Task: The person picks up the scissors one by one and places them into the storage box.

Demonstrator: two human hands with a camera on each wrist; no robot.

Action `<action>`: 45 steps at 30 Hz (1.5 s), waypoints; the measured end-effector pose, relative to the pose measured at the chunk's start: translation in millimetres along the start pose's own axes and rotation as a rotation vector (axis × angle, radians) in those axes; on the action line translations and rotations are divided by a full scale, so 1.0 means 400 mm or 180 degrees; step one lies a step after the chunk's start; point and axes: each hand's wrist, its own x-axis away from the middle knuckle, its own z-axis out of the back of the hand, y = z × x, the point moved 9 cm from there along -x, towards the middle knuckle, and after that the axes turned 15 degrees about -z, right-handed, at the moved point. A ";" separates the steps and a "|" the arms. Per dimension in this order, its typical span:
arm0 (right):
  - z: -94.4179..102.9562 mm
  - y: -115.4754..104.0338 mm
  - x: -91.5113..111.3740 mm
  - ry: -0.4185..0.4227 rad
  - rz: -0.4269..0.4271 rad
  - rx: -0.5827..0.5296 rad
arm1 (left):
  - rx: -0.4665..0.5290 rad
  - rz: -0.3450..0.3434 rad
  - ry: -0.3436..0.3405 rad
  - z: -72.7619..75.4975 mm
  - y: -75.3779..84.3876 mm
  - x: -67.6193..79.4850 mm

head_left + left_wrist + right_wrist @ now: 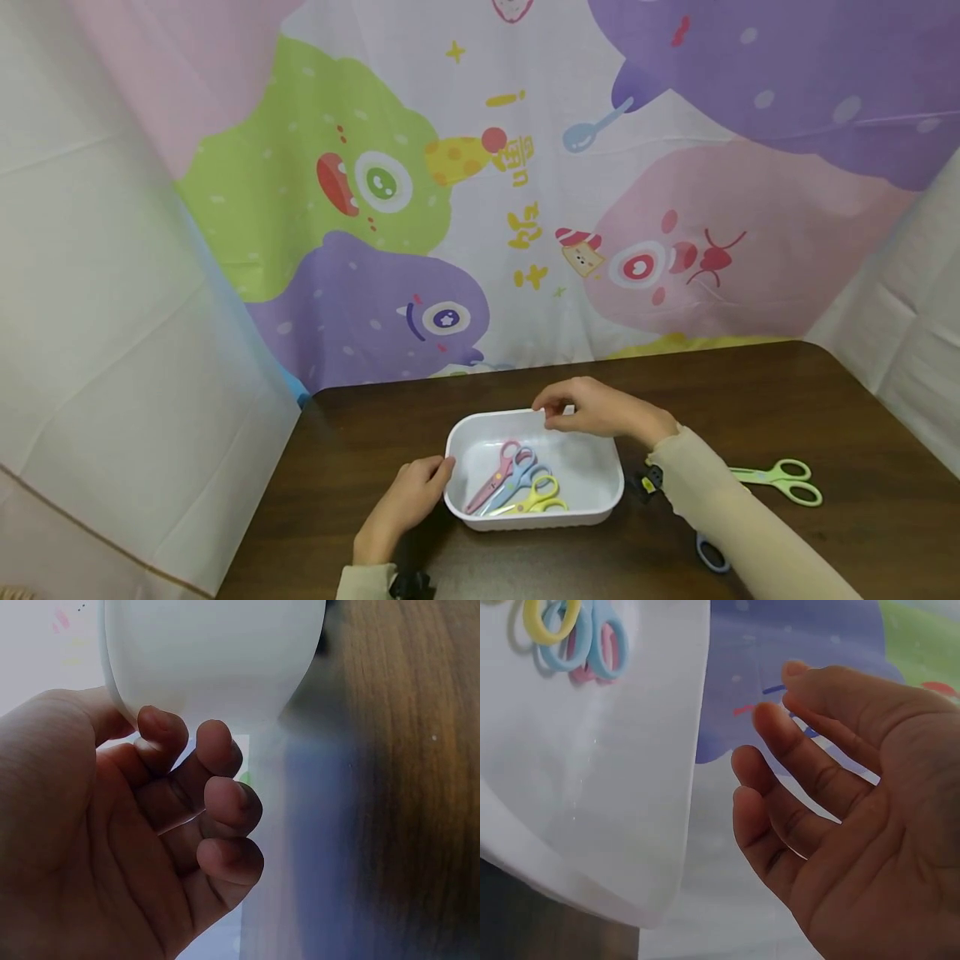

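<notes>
A white plastic basin (pixel 592 471) stands on the table, also in view above my left hand (pixel 127 802) in the left wrist view. Inside its left half lie pink scissors (pixel 489 487), light blue scissors (pixel 521 461) and yellow scissors (pixel 542 498), partly overlapping. My left hand (pixel 408 500) holds the basin at its left rim, thumb at the edge and the other fingers curled outside. Over the far rim hovers my right hand (pixel 596 408). In the right wrist view the right hand (pixel 840 772) has loosely bent fingers, apart from the basin, and holds nothing.
To the right lie green scissors (pixel 787 481), their blades partly behind the right sleeve (pixel 742 517). A bluish scissor handle (pixel 711 557) pokes out below that sleeve. The dark wooden table (pixel 360 425) meets a cartoon-printed curtain (pixel 525 325) at the back.
</notes>
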 end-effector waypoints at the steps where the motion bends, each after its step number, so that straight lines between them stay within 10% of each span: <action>1: 0.000 0.002 0.002 0.0015 -0.0005 -0.0018 | -0.0009 -0.0003 0.0002 0.000 -0.001 0.000; 45: 0.127 0.191 0.253 0.0818 -0.0316 0.0172 | 0.0018 -0.0047 0.0001 -0.001 -0.008 0.002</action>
